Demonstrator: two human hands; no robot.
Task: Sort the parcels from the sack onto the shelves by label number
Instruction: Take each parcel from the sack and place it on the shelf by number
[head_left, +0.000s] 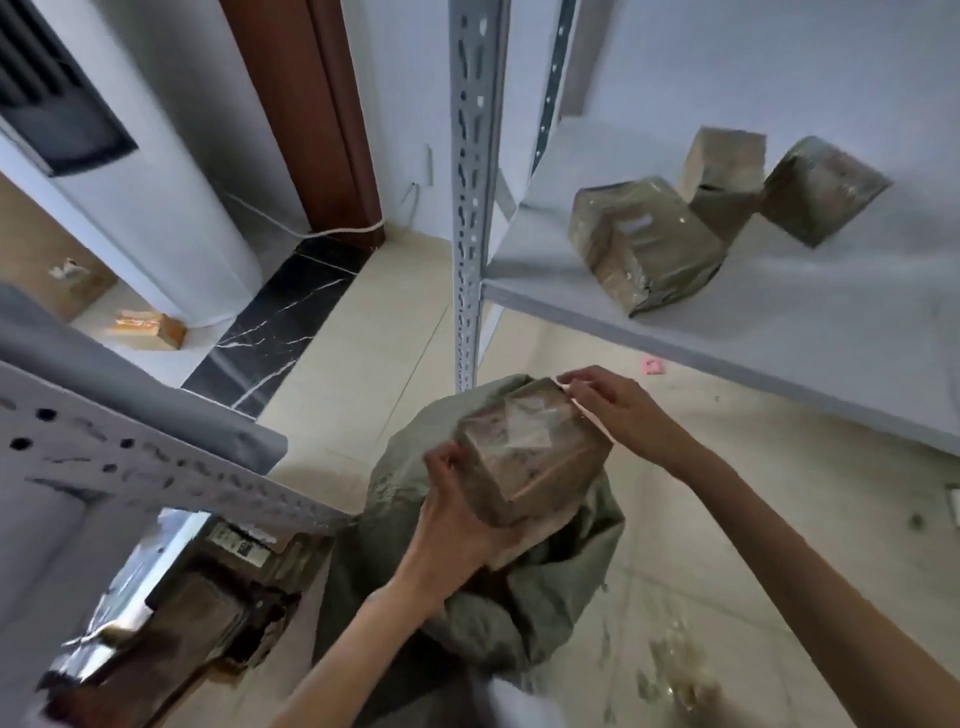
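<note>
At the upper left of the frame stands a white floor-standing air conditioner (156, 171), with a small cardboard box (148, 328) on the floor at its foot. Below it, along the left edge, a grey perforated shelf rail (156, 467) runs slantwise, and at the lower left several dark-wrapped parcels (197, 613) lie stacked beneath it, one bearing a white label.

Lower centre, a grey-green woven sack (467, 613) sits on the pale tiled floor (363, 364) with its mouth open. Above that mouth the left hand (457, 525) cups the near lower corner of a tape-wrapped brown parcel (535, 457), fingers curled under it and thumb up along its side. The parcel is tilted, with a shiny taped label on its upper face; the print is too blurred to read. The right hand (618, 410) holds the parcel's far upper edge, fingertips pinching at the top corner.

Behind the sack a perforated metal upright (470, 208) rises through the centre of the frame. To its right, in the upper right, a white shelf (779, 332) carries three brown parcels (644, 244) close together, the nearest one lying tilted near the shelf's front edge. Bits of litter lie on the floor at the lower right.
</note>
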